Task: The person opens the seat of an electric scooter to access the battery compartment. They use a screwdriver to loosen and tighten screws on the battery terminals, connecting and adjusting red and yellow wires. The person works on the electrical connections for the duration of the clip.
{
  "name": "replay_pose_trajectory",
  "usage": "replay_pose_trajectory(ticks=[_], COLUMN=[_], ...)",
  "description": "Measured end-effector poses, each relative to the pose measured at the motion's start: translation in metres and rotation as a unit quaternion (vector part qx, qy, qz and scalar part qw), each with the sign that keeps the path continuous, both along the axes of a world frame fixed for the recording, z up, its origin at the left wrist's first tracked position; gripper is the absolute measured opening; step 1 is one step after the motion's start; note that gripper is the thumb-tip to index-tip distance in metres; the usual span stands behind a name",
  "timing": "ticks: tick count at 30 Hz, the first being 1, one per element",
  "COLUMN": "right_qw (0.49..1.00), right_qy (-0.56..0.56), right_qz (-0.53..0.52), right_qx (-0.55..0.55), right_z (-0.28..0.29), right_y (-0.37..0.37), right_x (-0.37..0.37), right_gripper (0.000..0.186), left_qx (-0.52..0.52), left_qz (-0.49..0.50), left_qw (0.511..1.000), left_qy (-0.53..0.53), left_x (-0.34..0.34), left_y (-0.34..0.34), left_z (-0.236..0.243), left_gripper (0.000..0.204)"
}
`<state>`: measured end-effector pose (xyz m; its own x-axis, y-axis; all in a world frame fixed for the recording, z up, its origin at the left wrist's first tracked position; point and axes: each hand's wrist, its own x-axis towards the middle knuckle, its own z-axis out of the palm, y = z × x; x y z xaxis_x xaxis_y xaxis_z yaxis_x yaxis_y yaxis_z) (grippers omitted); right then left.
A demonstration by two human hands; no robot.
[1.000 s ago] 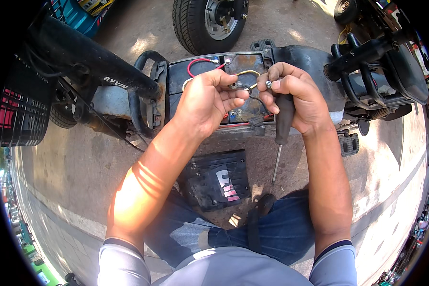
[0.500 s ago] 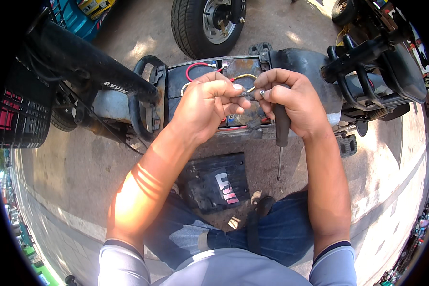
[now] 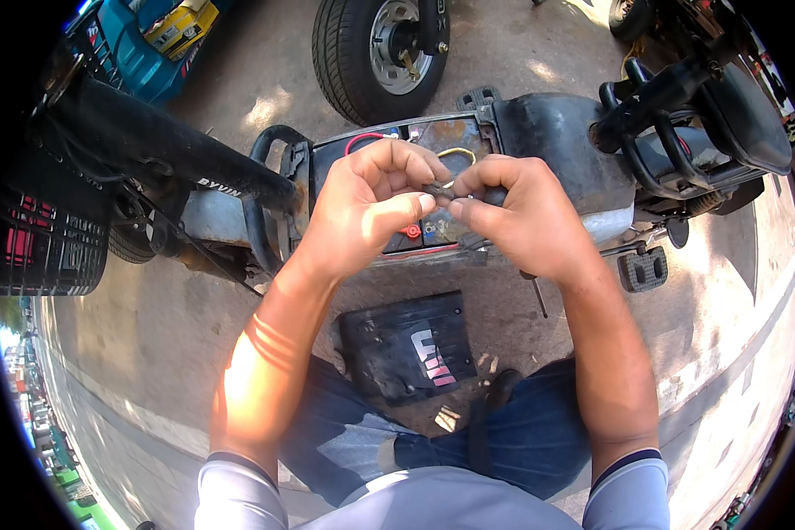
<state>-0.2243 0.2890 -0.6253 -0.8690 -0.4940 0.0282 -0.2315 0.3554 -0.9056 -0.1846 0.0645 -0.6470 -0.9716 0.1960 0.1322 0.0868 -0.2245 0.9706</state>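
Over the open battery bay (image 3: 495, 132) of an electric scooter, my two hands meet fingertip to fingertip. My left hand (image 3: 353, 208) pinches the end of a cable, where a small light metal part (image 3: 449, 185) shows. A yellowish wire (image 3: 459, 152) loops up behind the fingers. My right hand (image 3: 534, 216) presses thumb and forefinger against that same end; the small bolt is hidden there. A screwdriver also stays in the right palm, its shaft (image 3: 539, 296) sticking out below and its handle mostly covered. Batteries (image 3: 437, 231) with a red terminal cap (image 3: 411, 231) lie beneath.
A black cover panel (image 3: 389, 353) lies on the ground before my knees. A black steering tube (image 3: 177, 146) rises at left, and a black body cover (image 3: 561, 132) is at right. Beyond stands a wheel (image 3: 375, 57). A pedal (image 3: 643, 269) juts out at right.
My fingertips have come together around the cable end, hiding the small bolt my right hand showed before. The right hand has turned, so the screwdriver handle is now mostly covered.
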Motion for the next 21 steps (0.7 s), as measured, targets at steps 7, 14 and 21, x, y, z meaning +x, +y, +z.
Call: replay_pose_trajectory(ticks=[7,14,21], right_qw=[0.987,0.979,0.981], right_qy=[0.15,0.188,0.164], right_qz=[-0.023,-0.041,-0.023], right_qx=[0.051,0.06,0.101], right_z=[-0.001,-0.007,-0.006], right_y=[-0.009,-0.014,-0.019], right_x=[0.012,0.015,0.019], right_gripper=[0.017,0.014,0.01], left_qx=[-0.118,-0.179,-0.344], left_qz=[0.054,0.099,0.12], left_qw=[0.991,0.978,0.924], left_qy=[-0.024,0.044,0.113], left_x=[0.004,0.005,0.01], left_y=[-0.002,0.003,0.007], left_z=[0.016,0.01,0.021], left_gripper=[0.027,0.027,0.024])
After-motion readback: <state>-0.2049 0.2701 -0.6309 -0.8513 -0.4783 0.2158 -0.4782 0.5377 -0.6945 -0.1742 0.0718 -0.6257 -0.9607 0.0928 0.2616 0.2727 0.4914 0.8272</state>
